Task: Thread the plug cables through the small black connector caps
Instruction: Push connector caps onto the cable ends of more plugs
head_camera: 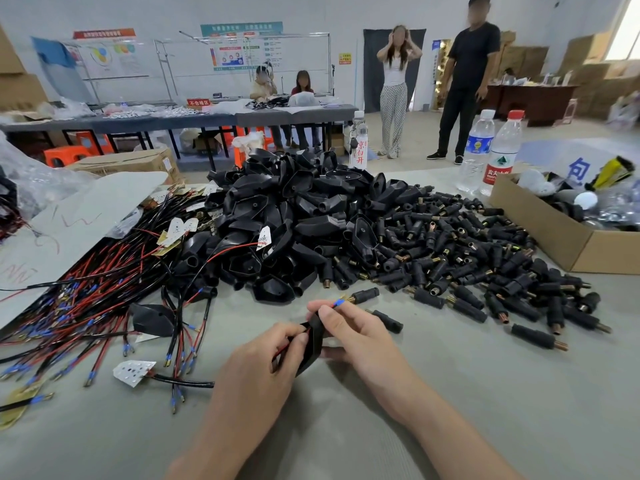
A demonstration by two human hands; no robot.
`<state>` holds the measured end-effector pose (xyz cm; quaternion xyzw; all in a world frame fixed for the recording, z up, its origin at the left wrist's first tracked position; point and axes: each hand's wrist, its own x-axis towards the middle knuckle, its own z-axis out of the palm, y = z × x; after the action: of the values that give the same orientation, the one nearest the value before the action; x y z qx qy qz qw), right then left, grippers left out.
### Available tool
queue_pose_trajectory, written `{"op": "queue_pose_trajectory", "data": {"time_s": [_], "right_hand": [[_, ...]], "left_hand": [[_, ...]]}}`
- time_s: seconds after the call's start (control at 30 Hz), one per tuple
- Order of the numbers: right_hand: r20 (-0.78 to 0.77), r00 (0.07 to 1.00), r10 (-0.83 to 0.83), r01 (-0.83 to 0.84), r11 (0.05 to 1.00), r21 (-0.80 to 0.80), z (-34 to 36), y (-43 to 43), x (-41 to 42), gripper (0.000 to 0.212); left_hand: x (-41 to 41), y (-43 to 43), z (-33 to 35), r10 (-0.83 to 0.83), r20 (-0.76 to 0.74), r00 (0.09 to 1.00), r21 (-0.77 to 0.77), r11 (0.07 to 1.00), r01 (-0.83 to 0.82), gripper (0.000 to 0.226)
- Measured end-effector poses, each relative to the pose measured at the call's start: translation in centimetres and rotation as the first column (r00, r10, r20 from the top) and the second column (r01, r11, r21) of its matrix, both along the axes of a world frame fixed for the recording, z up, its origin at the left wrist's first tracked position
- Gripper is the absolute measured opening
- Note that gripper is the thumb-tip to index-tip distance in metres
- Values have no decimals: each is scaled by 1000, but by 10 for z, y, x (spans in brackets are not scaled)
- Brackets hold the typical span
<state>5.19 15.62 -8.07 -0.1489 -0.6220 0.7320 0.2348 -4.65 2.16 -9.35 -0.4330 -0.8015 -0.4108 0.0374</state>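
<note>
Head view: a black cap (313,337) is held just above the grey counter (450,410), between both hands, at the front middle of the scene. The cap is gripped from the left by the left hand (263,355), whose fingers are curled round its lower side. A thin red wire (281,352) is seen beside those fingers. The upper end of the cap is pinched by the right hand (349,329), with thumb and forefinger closed in a narrow grip. A cable end (338,302) with a blue sleeve is seen sticking out just past the right fingertips, pointed away from the person.

Behind the hands a large heap of black caps (294,220) is piled on the counter. To its right, small black plugs (467,258) with brass ends are spread out, some lying apart near the right hand. To the left, a bundle of red and black cables (86,306) is laid out, partly covered by a grey sheet (69,223). A cardboard box (554,237) is placed at the right edge, with two water bottles (479,150) stood behind it. Two people are seated at a far table and two are standing nearby.
</note>
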Motion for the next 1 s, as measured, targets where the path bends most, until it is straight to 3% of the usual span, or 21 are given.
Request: {"op": "queue_pose_trajectory", "data": {"time_s": [0.17,0.23,0.4,0.53,0.7,1.0], "right_hand": [[8,998,-60,60,998,29,-1,2,-1,19],[14,996,-87,86,995,49,0,2,-2,18],[9,997,-78,77,994,73,2,1,-1,19],[11,992,-123,121,987,102,4,2,0,22],[-46,973,-228,226,973,-38,8,13,3,19],[-26,972,-233,227,963,-145,6,17,3,20]], "left_hand": [[2,0,-1,1,16,1000,37,999,-1,10],[2,0,-1,-1,33,999,65,998,-1,18],[4,-3,4,-13,-52,999,-59,998,10,39],[5,-2,8,26,-85,996,-99,994,-34,32],[2,-1,3,77,-77,994,-63,995,-82,22],[4,1,5,75,-141,987,-102,991,-90,19]]}}
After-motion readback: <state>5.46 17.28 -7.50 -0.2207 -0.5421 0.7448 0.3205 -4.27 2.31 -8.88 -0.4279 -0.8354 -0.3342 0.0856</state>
